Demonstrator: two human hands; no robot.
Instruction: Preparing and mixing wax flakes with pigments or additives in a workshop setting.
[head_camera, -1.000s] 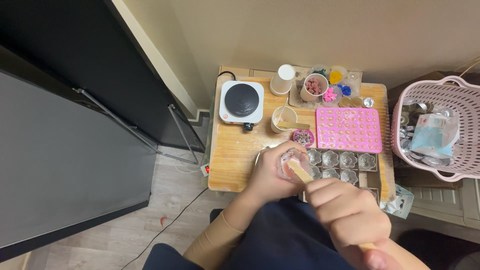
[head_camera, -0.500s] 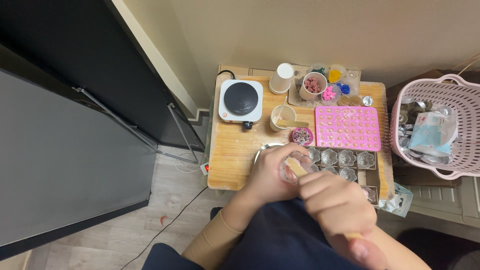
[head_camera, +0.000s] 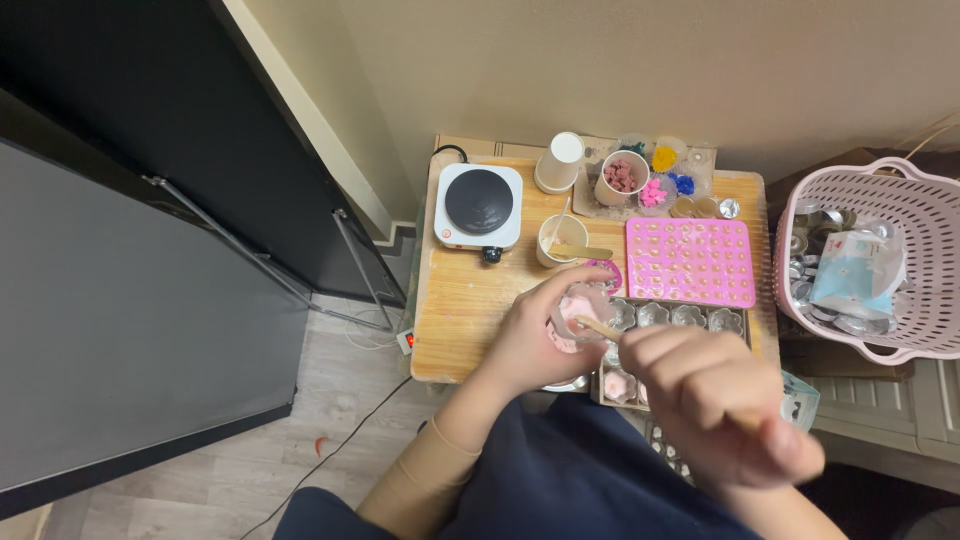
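Fingers of our left hand (head_camera: 530, 340) wrap around a small clear cup (head_camera: 583, 312) of pale pink stuff, holding it over the near edge of the wooden table (head_camera: 470, 310); fingers of our right hand (head_camera: 705, 395) are clenched around a wooden stick (head_camera: 600, 327) whose tip dips into that cup. Compared with a second ago, our right hand sits a little higher and closer to the cup, and the stick's tip, which lay at the cup's rim, now reaches inside it. The cup itself has hardly shifted. We judge from this that we are stirring or scraping the pink mix, and that nothing has been poured out yet.

Going from big to small around us: a dark panel (head_camera: 130, 300) fills the left side, and a pink laundry-style basket (head_camera: 885, 200) stuffed with packets stands to the right of the table. On the table a white hot plate (head_camera: 479, 205) with a black round top sits at the far left corner. A pink mould sheet (head_camera: 690, 262) with rows of little dimples lies just beyond our right hand. Beside it, toward the hot plate, a cream cup (head_camera: 560, 240) holds another stick. Nearer the wall stand a white paper cup (head_camera: 560, 162) and a cup of reddish pieces (head_camera: 622, 176), then tiny heaps of yellow, pink and blue bits (head_camera: 665, 175). A row of small clear flower-shaped cases (head_camera: 690, 317) lies between the mould sheet and our hands.
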